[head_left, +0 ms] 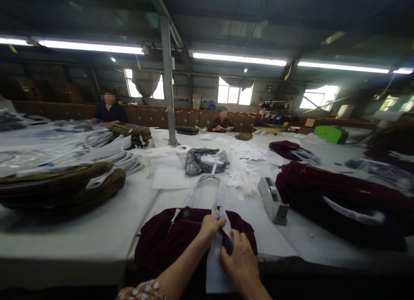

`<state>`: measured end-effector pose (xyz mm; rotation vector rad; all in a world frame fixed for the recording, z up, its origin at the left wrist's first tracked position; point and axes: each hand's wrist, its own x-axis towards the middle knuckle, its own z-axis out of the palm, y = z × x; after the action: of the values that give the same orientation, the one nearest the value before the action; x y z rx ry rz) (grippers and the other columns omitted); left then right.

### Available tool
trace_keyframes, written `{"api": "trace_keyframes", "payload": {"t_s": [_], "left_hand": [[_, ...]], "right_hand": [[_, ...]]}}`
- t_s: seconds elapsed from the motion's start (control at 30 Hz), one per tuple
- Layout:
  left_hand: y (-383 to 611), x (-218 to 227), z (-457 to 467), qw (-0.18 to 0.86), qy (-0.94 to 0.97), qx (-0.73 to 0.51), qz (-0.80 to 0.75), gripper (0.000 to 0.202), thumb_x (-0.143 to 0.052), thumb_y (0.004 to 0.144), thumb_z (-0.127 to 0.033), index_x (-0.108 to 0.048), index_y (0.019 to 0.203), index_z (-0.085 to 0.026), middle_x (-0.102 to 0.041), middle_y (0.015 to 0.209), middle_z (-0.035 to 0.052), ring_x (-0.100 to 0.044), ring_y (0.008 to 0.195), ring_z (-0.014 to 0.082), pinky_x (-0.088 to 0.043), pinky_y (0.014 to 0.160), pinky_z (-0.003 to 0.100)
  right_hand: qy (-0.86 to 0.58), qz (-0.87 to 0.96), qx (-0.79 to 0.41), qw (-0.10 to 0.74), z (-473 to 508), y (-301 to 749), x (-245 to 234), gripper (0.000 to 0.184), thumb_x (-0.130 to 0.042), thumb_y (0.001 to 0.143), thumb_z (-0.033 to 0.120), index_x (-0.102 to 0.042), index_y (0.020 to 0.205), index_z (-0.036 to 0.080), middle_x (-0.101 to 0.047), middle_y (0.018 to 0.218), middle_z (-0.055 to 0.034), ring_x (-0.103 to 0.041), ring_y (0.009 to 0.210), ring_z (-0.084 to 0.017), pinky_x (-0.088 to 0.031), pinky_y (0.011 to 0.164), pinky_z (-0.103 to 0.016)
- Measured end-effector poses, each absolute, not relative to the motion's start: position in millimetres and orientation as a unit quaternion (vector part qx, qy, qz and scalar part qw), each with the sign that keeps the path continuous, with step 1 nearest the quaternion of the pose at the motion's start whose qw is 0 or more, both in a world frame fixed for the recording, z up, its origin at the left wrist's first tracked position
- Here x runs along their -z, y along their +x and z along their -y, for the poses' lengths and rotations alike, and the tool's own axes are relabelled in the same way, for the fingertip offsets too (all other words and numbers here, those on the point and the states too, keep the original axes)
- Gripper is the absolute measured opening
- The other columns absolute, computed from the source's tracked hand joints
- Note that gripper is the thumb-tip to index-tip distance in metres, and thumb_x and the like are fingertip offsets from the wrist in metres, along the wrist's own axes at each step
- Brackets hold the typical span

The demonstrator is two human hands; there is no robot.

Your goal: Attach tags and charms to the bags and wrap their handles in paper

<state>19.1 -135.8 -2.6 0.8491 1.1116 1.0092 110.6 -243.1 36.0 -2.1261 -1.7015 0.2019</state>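
A maroon bag (pixel 158 244) lies flat at the table's front edge, its wrapped handle (pixel 194 190) stretching away from me. Over the bag's middle runs a strip of white wrapping sheet (pixel 215 274), which hangs past the edge. My left hand (pixel 209 229) is closed, its thumb pressing the white sheet near a small gold-coloured fitting. To the right, my right hand (pixel 241 257) curls its fingers around a dark strap (pixel 227 243) lying on the sheet. The strap's far end is hidden by my fingers.
A tape dispenser (pixel 274 203) stands right of the bag. More maroon bags (pixel 343 196) are stacked at right, olive bags (pixel 64 183) at left. Beyond lie a black-and-white speckled cloth item (pixel 196 162) and white scraps (pixel 247 155). A post (pixel 167 84) rises mid-table; two people sit across.
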Motion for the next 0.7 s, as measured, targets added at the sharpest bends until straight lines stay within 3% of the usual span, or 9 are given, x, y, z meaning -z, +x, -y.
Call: {"api": "trace_keyframes", "payload": {"t_s": [0.1,0.2,0.33,0.4,0.47,0.53,0.6,0.7], "left_hand": [[12.3,-3.9,131.4,0.658,0.378,-0.434,-0.486,0.015,-0.075,0.054,-0.022,-0.065,0.058,-0.011,-0.061,0.051,0.0030,-0.055,0.049,0.0150,-0.041,0.049,0.025],[3.4,-9.3,128.0,0.678,0.382,-0.413,-0.473,0.018,-0.075,0.053,-0.021,-0.067,0.063,-0.009,-0.064,0.054,0.0055,-0.058,0.052,0.0172,-0.044,0.051,0.027],[-8.5,-10.0,131.3,0.701,0.384,-0.388,-0.460,0.024,-0.079,0.048,-0.022,-0.068,0.065,-0.008,-0.066,0.057,0.0066,-0.060,0.055,0.0194,-0.046,0.053,0.030],[-13.1,-8.6,134.5,0.707,0.384,-0.381,-0.455,0.026,-0.080,0.047,-0.022,-0.068,0.066,-0.009,-0.065,0.057,0.0056,-0.059,0.055,0.0187,-0.046,0.053,0.030],[-16.2,-7.1,136.5,0.709,0.387,-0.377,-0.453,0.026,-0.080,0.047,-0.022,-0.068,0.066,-0.009,-0.065,0.058,0.0052,-0.059,0.055,0.0181,-0.047,0.054,0.029],[-18.0,-6.2,137.0,0.708,0.392,-0.374,-0.453,0.026,-0.080,0.048,-0.022,-0.068,0.067,-0.008,-0.066,0.060,0.0055,-0.060,0.056,0.0183,-0.047,0.055,0.029],[-19.3,-6.0,136.5,0.706,0.399,-0.372,-0.452,0.026,-0.079,0.049,-0.021,-0.069,0.070,-0.009,-0.067,0.061,0.0052,-0.060,0.057,0.0182,-0.047,0.056,0.029],[-22.6,-6.8,136.1,0.700,0.414,-0.373,-0.447,0.025,-0.077,0.051,-0.020,-0.070,0.073,-0.011,-0.067,0.061,0.0030,-0.059,0.057,0.0162,-0.046,0.056,0.027]], "right_hand": [[-0.735,0.650,-0.049,0.186,250.3,114.0,-36.8,0.025,-0.047,0.079,0.015,-0.055,0.101,0.023,-0.056,0.090,-0.0043,-0.059,0.084,-0.020,-0.043,0.065,-0.027],[-0.674,0.720,-0.012,0.164,261.7,107.1,-29.4,0.026,-0.041,0.079,0.005,-0.059,0.089,0.021,-0.057,0.086,-0.0047,-0.059,0.075,-0.017,-0.043,0.063,-0.024],[-0.587,0.790,-0.008,0.176,275.0,91.4,-13.9,0.022,-0.049,0.074,0.004,-0.061,0.085,0.017,-0.060,0.084,-0.0071,-0.058,0.078,-0.020,-0.044,0.064,-0.025],[-0.559,0.792,-0.083,0.233,271.4,94.0,-14.1,0.010,-0.053,0.078,0.017,-0.061,0.073,0.017,-0.060,0.078,-0.0048,-0.057,0.070,-0.017,-0.043,0.061,-0.023],[-0.574,0.738,-0.175,0.309,256.0,105.1,-20.8,0.029,-0.050,0.084,0.033,-0.058,0.061,0.017,-0.058,0.067,-0.0020,-0.055,0.061,-0.014,-0.041,0.056,-0.021],[-0.619,0.641,-0.261,0.372,230.3,118.4,-28.6,0.037,-0.045,0.086,0.042,-0.057,0.061,0.017,-0.054,0.056,0.0005,-0.052,0.053,-0.012,-0.038,0.050,-0.020],[-0.654,0.539,-0.362,0.388,200.6,127.4,-32.2,0.034,-0.047,0.084,0.044,-0.058,0.067,0.016,-0.051,0.049,0.0033,-0.048,0.044,-0.010,-0.036,0.044,-0.019],[-0.666,0.460,-0.473,0.348,164.1,127.9,-28.7,0.034,-0.049,0.083,0.040,-0.052,0.059,0.016,-0.043,0.042,0.0062,-0.035,0.032,-0.006,-0.029,0.034,-0.017]]}}
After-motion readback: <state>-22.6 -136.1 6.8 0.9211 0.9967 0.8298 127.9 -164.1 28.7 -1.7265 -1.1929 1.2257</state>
